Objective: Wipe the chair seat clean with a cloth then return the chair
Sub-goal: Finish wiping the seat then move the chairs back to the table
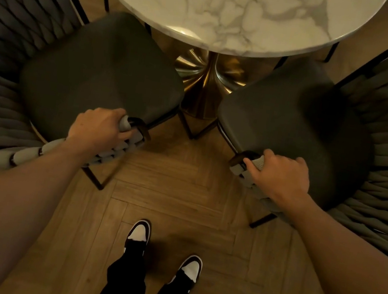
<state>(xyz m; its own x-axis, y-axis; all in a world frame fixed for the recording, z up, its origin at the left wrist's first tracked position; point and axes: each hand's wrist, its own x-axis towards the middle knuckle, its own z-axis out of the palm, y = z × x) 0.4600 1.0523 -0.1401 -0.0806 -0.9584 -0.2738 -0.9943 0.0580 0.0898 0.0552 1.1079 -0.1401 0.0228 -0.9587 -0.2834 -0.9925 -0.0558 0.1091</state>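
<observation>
Two dark chairs with woven grey strap backs stand at a round marble table. The left chair's dark seat [102, 76] lies under the table's edge, and my left hand [98, 126] grips the end of its woven armrest [128, 136]. The right chair's dark seat [292, 127] lies to the right of the table's base, and my right hand [282, 176] grips the end of its armrest [248, 165]. No cloth is in view.
The marble table top [235, 8] rests on a gold pedestal base [206, 80] between the chairs. Herringbone wood floor [181, 190] runs between the chairs and my two feet [163, 251] in dark and white shoes.
</observation>
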